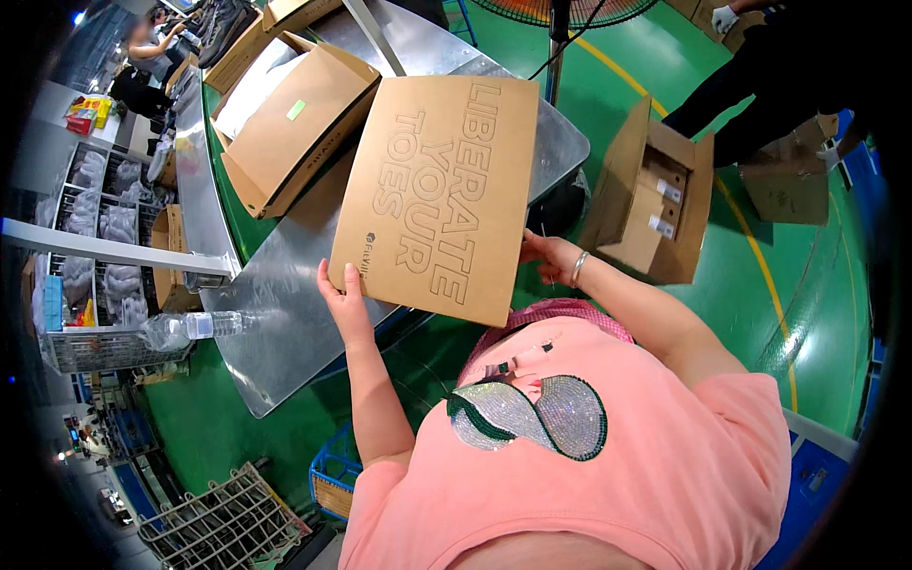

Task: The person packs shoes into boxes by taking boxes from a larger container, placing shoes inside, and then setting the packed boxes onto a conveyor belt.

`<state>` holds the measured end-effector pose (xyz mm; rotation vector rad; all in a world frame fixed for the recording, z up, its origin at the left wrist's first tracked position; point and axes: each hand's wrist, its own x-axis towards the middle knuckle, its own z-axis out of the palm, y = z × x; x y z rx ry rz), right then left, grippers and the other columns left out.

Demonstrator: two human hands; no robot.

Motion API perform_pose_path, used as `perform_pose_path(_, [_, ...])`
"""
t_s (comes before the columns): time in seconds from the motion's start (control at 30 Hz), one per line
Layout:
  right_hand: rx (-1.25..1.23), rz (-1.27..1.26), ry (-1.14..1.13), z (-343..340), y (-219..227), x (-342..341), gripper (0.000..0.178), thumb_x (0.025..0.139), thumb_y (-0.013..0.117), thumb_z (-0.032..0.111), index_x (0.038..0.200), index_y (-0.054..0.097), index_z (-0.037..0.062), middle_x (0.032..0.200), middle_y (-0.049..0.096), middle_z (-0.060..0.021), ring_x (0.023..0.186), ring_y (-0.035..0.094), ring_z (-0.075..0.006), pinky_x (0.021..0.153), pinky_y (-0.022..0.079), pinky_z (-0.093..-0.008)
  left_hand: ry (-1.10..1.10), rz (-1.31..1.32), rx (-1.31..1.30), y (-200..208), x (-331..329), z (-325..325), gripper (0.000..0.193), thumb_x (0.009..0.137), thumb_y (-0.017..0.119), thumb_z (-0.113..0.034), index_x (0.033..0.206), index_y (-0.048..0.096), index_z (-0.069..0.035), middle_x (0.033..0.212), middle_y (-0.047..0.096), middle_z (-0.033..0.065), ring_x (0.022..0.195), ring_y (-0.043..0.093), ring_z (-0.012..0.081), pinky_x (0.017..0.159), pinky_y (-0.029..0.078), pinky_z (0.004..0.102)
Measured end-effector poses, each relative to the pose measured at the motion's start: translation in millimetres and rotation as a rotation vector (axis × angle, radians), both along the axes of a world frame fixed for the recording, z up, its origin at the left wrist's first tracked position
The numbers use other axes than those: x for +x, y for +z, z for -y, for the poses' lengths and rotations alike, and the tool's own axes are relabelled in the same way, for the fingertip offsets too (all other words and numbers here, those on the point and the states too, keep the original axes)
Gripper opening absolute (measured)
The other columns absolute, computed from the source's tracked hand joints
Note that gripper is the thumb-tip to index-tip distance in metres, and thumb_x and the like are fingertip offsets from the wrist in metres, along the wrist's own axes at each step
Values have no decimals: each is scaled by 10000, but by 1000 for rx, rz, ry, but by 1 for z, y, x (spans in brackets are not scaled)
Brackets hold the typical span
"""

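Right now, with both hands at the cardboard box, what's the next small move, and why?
Probably swing the cardboard box right toward the open carton: it looks shut, the left hand grips its near left corner, the right hand is at its right edge, and the carton holds labelled boxes. Whether there's room inside, I can't tell.

The floor (731, 328) is green, smooth and shiny, and it reflects the light. A curved yellow painted line (766, 263) crosses it at right. A silver metal table (275, 366) has angled corners. At left there stands a grey wire shelf unit (119, 353); below it, a rack of bent metal bars (223, 518). A round black fan (570, 9) is at the top edge.
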<state>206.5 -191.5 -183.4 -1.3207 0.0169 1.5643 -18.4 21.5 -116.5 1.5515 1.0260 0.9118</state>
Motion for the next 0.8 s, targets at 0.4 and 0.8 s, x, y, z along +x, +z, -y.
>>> perform_pose_path(0.4, [93,1278,-417,-79,80,159,437,742,492,388,1020,475,51,763,547,-74,587,528,-171,490,431,-286,-613,-653,833,44,40,118,815,545,622,-511,1175,351,-71,1238,279,172,1167,229,297,904,100,559])
perform_pose_path(0.8, [212,1288,564,6,93,51,290,701,595,287,666,502,14,694,511,-83,652,497,-150,603,413,-283,0,-1067,633,20,-72,22,489,692,543,-180,1162,409,-159,1239,290,167,1163,243,313,924,147,518])
